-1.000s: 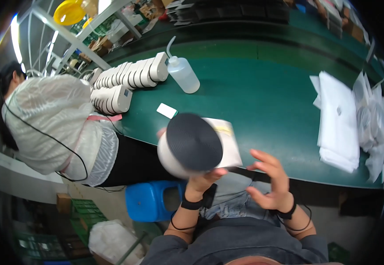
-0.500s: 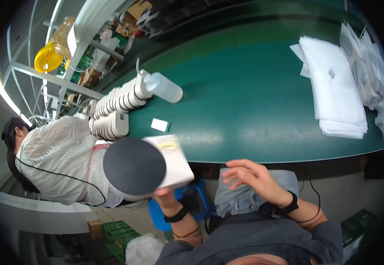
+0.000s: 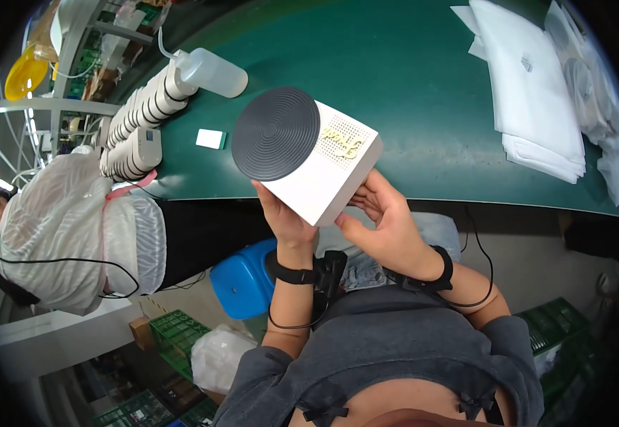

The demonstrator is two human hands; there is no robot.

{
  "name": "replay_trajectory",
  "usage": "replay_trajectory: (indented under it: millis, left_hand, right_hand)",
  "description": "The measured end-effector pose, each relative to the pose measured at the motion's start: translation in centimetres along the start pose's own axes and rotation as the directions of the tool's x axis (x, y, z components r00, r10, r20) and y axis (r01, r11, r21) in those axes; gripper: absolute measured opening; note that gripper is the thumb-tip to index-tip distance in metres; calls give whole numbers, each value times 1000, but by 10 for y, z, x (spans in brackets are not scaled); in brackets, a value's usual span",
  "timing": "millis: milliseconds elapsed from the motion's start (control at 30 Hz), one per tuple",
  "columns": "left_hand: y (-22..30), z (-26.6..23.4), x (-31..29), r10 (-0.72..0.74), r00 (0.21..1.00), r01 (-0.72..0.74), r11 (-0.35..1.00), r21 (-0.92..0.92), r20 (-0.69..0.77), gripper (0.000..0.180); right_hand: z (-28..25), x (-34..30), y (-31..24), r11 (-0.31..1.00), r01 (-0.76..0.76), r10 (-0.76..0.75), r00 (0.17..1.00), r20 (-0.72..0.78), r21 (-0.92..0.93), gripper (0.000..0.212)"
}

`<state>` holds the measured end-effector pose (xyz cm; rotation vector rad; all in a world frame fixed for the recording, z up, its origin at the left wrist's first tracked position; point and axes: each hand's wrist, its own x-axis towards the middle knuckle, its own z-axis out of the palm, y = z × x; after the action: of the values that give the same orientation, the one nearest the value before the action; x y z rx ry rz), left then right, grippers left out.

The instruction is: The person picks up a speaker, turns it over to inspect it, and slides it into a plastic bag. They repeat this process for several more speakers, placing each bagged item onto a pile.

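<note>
A white box-shaped device (image 3: 309, 196) is held up tilted in front of me, over the near edge of the green table. Its face carries a large black disc (image 3: 276, 134) with concentric ridges and a perforated corner patch (image 3: 345, 142) with a yellow marking. From below, my left hand (image 3: 288, 217) is closed on the device beside the disc, its fingers partly hidden underneath. My right hand (image 3: 389, 231) grips the lower right side, thumb at the near corner and fingers curled against the side wall.
On the green table (image 3: 409, 85) lie a translucent squeeze bottle (image 3: 215, 72), a small white block (image 3: 210, 139) and a stack of white bags (image 3: 530, 85). Rows of white devices (image 3: 135, 151) stand at left, beside a seated person (image 3: 75, 220). A blue stool (image 3: 244, 283) is below.
The device has moved right and up with my left hand, turning its face toward me. My right hand, which was free, now grips it. The view has shifted.
</note>
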<state>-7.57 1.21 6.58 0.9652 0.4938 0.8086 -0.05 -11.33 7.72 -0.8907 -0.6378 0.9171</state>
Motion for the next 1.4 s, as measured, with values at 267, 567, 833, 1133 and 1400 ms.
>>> replay_trajectory:
  millis: [267,567,833,1133,1400]
  left_hand:
    - [-24,-20,23,-21,989,72,931,-359,147,70]
    - [-19,-36,34,-57,967,127,951,-280,247,78]
    - [-1,3,51,-135,822,197,979,-54,554,77]
    - [-19,10,60,-475,692,-79,698,712,543,41]
    - [-24,13,65,-452,662,-334,537,775,598,40]
  right_hand:
    - [-14,-2,11,995,-81,83,996,-19,61,64]
    - [-7,15,22,997,75,-67,976,-208,31,66]
    - [-85,16,-15,665,9,140,981,-137,747,65]
    - [-120,-17,-73,690,649,-497,747,-441,321,64]
    - [-132,-19,-85,597,720,-506,681,-529,355,60]
